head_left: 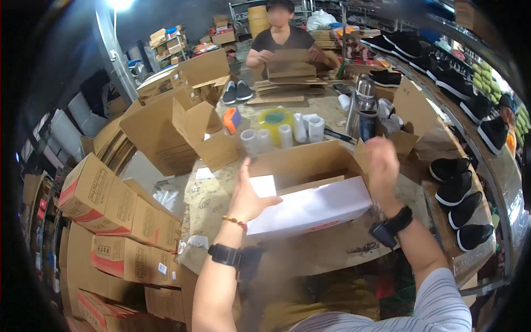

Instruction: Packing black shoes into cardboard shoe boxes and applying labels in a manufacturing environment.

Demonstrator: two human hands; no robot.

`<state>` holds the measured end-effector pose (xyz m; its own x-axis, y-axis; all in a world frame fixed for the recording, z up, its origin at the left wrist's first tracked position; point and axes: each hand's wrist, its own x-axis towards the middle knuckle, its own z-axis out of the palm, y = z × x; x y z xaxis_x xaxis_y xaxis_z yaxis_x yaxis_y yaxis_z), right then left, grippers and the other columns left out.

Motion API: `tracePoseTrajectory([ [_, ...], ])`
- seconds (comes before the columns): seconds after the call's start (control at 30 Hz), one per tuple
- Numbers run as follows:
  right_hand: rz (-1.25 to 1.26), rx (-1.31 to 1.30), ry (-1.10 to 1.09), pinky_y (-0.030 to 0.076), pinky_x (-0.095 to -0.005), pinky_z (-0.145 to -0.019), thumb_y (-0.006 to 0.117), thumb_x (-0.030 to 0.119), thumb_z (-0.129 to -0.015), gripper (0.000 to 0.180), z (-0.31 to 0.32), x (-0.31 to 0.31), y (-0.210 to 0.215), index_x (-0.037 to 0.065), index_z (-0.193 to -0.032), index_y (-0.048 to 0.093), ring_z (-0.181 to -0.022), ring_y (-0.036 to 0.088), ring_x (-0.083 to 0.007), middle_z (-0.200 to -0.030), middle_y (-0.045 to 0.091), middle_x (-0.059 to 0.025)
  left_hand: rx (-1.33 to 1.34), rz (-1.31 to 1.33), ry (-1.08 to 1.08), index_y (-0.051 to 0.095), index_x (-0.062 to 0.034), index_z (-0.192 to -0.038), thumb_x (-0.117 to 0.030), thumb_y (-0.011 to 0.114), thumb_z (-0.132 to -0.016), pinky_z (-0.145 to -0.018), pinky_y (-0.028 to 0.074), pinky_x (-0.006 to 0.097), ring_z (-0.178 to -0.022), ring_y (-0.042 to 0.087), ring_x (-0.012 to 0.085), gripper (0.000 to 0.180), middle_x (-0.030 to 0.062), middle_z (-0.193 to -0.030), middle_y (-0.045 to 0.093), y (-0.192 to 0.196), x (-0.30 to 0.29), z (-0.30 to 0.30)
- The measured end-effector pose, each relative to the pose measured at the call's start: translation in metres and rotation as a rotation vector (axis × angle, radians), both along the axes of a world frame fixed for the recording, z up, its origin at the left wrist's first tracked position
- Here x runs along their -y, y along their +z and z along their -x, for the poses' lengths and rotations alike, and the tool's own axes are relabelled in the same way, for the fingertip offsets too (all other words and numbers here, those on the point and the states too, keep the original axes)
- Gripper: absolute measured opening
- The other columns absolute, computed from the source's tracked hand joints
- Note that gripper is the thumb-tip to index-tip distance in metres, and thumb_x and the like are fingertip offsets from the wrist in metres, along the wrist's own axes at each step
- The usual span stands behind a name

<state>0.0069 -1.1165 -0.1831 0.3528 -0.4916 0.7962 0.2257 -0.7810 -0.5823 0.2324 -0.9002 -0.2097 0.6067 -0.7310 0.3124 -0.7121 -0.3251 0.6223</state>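
A cardboard box (315,205), white outside and brown inside, stands open on the table in front of me. My left hand (251,195) holds its left end, thumb over the near rim and the other fingers stretched along the side. At the right end is my right hand (383,166), raised beside an upright brown flap (361,157). Motion smears its fingers, so whether they touch the flap is unclear. Inside the box a brown cardboard piece (310,184) shows; the bottom is hidden.
White rolls (285,136), yellow tape (275,119), an orange-and-blue tape dispenser (232,119) and a steel flask (363,102) stand beyond the box. Black shoes (454,188) line the right. Cartons (119,207) are stacked left. Across the table, a person (287,41) handles cardboard.
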Motion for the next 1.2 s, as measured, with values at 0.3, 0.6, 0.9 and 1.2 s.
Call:
tracePoseTrajectory([
  [0.3, -0.043, -0.692, 0.117, 0.041, -0.0362, -0.093, 0.076, 0.035, -0.072, 0.076, -0.002, 0.029, -0.035, 0.008, -0.133, 0.04, -0.107, 0.05, -0.0307, -0.113, 0.05, -0.0178, -0.288, 0.262, -0.342, 0.048, -0.0158, -0.129, -0.009, 0.082, -0.058, -0.097, 0.04, 0.039, -0.114, 0.045, 0.0296, 0.079, 0.0141, -0.12, 0.044, -0.024, -0.003, -0.018],
  [0.6, -0.053, -0.799, -0.098, 0.044, -0.0426, -0.086, 0.072, 0.035, -0.072, 0.056, -0.004, 0.004, -0.033, 0.002, -0.112, 0.051, -0.1, 0.052, -0.0368, -0.111, 0.048, -0.0211, 0.241, -0.13, -0.019, 0.058, -0.0113, -0.118, -0.017, 0.08, -0.062, -0.089, 0.043, 0.038, -0.103, 0.047, 0.0303, 0.061, 0.0117, -0.111, 0.048, 0.01, -0.001, 0.023],
  [0.9, 0.258, -0.728, -0.185, 0.048, -0.0367, -0.073, 0.054, 0.027, -0.087, 0.02, 0.062, 0.056, 0.062, 0.011, -0.092, 0.065, -0.088, 0.057, -0.0279, -0.092, 0.059, -0.0065, 0.528, -0.123, -0.071, 0.058, -0.0086, -0.118, -0.029, 0.058, -0.084, -0.08, 0.045, 0.039, -0.097, 0.056, 0.0283, 0.04, 0.0168, -0.112, 0.056, 0.04, -0.019, 0.062],
  [1.2, 0.409, -1.12, -1.458, 0.044, -0.0439, -0.088, 0.065, 0.05, -0.075, 0.047, 0.256, 0.224, 0.186, 0.007, -0.094, 0.07, -0.112, 0.05, -0.0341, -0.111, 0.057, -0.0178, 0.466, -0.385, -0.197, 0.056, -0.0151, -0.121, -0.035, 0.055, -0.088, -0.095, 0.036, 0.047, -0.106, 0.056, 0.0232, 0.039, 0.0119, -0.111, 0.062, -0.001, -0.013, 0.088],
])
